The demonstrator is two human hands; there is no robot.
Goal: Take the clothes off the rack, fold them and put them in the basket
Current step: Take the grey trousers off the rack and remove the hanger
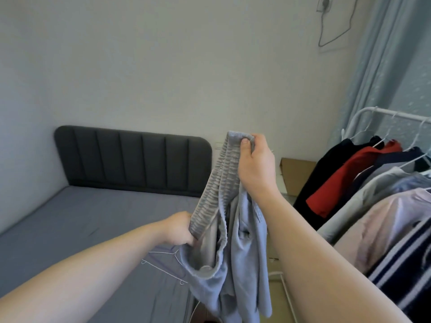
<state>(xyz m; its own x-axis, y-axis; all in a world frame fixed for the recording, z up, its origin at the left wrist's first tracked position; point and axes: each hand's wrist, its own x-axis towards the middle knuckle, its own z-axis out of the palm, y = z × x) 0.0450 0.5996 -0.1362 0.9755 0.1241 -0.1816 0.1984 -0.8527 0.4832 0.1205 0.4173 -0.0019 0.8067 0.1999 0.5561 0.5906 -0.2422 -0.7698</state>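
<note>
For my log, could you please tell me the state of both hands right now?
Left hand: grips the waistband of the grey shorts.
Right hand: pinches the same waistband higher up.

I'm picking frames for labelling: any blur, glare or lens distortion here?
Head view: soft, even daylight, no glare, no hard shadows; wide-angle bending tilts the curtain and rack at the right edge; the grey garment, left hand and right hand look reasonably sharp, the whole picture slightly soft.

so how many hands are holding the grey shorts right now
2. The left hand grips the lower end of the grey shorts' waistband, above the bed. The right hand pinches the upper end, nearer the rack. No other hand is in view.
</note>
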